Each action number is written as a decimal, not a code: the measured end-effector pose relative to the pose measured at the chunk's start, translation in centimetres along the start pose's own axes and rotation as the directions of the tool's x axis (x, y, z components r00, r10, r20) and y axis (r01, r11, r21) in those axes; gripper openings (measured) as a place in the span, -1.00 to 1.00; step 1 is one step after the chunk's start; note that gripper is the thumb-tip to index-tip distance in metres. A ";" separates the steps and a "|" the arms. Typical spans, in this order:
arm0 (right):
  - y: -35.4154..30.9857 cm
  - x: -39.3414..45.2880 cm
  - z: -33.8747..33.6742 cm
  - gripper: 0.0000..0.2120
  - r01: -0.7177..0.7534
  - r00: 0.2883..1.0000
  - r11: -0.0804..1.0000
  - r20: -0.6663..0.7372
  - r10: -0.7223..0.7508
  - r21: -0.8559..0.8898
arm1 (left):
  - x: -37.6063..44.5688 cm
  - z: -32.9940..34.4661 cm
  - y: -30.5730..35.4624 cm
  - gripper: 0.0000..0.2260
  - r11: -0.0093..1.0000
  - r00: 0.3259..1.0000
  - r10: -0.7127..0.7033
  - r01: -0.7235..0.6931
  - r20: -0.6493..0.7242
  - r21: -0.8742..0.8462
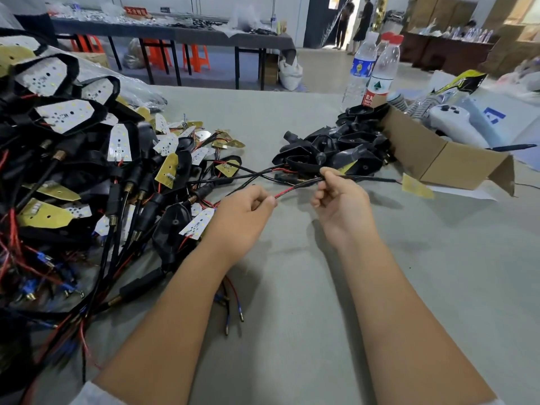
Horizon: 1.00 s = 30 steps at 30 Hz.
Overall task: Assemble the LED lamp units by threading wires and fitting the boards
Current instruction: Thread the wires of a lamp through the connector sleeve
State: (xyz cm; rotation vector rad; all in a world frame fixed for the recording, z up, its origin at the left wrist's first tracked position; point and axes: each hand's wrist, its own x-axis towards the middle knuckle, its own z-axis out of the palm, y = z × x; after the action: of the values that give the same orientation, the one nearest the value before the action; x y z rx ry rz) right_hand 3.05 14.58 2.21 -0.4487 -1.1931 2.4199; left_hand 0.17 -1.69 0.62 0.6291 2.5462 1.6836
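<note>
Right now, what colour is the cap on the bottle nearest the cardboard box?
Red. The bottle's cap shows clearly in the head view, behind the cardboard box.

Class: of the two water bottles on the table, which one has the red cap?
The nearer bottle, with the red-and-white label; the bottle behind it has a blue label and a white cap.

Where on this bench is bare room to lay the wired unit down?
Bare grey table lies right of the right hand, below the cardboard box, and between the forearms. Crowded: the finished-lamp heap on the left and black housings ahead.
</note>
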 end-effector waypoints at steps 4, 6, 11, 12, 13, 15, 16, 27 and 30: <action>-0.8 0.0 -0.4 -0.95 -0.026 1.000 0.998 0.006 0.026 0.058 | 0.1 0.0 -0.1 -0.85 0.995 0.996 0.089 -0.089 0.001 -0.050; -0.6 -0.3 -0.1 -0.94 -0.023 0.993 0.994 0.112 0.035 -0.107 | -0.1 0.2 0.1 -0.83 0.991 0.993 0.121 -0.121 0.004 -0.057; 0.7 -0.9 0.9 -0.76 -0.016 0.974 0.944 0.207 0.089 -0.330 | -0.1 0.3 1.6 -0.77 0.944 0.992 0.015 -0.055 -0.122 -0.325; 0.7 -0.8 0.9 -0.73 -0.007 0.985 0.951 0.160 0.059 -0.308 | 0.1 0.0 1.9 -0.79 0.896 0.986 -0.050 -0.025 -0.157 -0.444; 0.7 -0.7 0.9 -0.71 0.011 0.994 0.958 0.108 0.021 -0.285 | 0.3 -0.4 2.1 -0.79 0.837 0.978 -0.106 -0.009 -0.179 -0.547; 0.5 -0.4 0.6 -0.70 0.054 0.998 0.969 0.030 -0.048 -0.242 | 0.5 -0.9 2.1 -0.70 0.752 0.962 -0.173 -0.009 -0.211 -0.659; 0.5 -0.3 0.5 -0.69 0.075 0.997 0.974 0.003 -0.076 -0.214 | 0.5 -1.0 2.0 -0.66 0.741 0.958 -0.184 -0.014 -0.222 -0.672; -1.2 1.1 -1.2 -0.64 0.212 0.856 0.887 -0.361 -0.371 -0.411 | -0.4 1.7 -0.7 -0.47 0.983 0.977 0.081 -0.111 0.198 0.145; -1.9 2.1 -1.3 -0.76 0.223 0.849 0.867 -0.348 -0.397 -0.446 | 0.2 1.9 -0.9 -0.45 0.951 0.994 0.042 -0.072 0.104 0.301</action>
State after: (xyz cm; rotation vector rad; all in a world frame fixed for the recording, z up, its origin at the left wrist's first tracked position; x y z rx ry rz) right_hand 2.23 17.52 2.74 -0.7888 -1.4102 1.6789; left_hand 0.16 -0.30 -0.92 0.7848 2.7637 1.2460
